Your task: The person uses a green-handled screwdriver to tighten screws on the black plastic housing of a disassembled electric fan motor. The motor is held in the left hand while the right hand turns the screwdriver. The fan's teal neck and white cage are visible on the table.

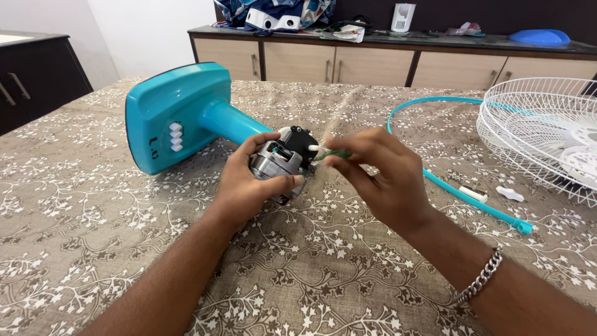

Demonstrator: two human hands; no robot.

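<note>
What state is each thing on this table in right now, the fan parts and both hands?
Fan body: lying on its side, motor bare.
Motor: exposed, gripped by left hand.
Green tool: pinched in right hand, tip at the motor.
Wire guard: detached, lying on the table.
Blue rim ring: detached, open at one end.

Left hand (249,183) gripping bare fan motor (278,163) on teal fan base (177,115), laid flat on patterned tablecloth (93,224); right hand (382,171) pinching green screwdriver (331,154) at motor; white wire grille (541,134) at right.
</note>
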